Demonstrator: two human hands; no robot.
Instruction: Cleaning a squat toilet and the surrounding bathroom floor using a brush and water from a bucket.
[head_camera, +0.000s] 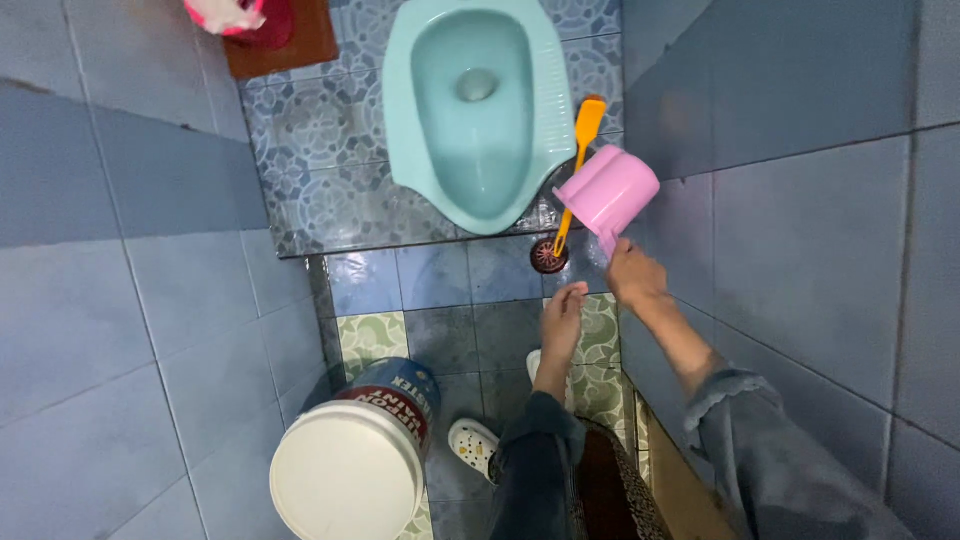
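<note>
The pink-and-white thing (228, 14) and brown mat (290, 45) are cut by the top edge.

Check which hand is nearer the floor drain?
Left. The left hand hangs open just below and right of the floor drain; the right hand is further right, gripping the pink scoop by its handle.

This is a small home bathroom. Blue tiles cover the walls (120, 330) on the left and right, and patterned tiles cover the floor (440, 340). A pale blue squat toilet (478, 110) sits on a raised step at the far end, with a round floor drain (548, 256) just near of it. A white lidded bucket (350, 455) stands near left.
</note>
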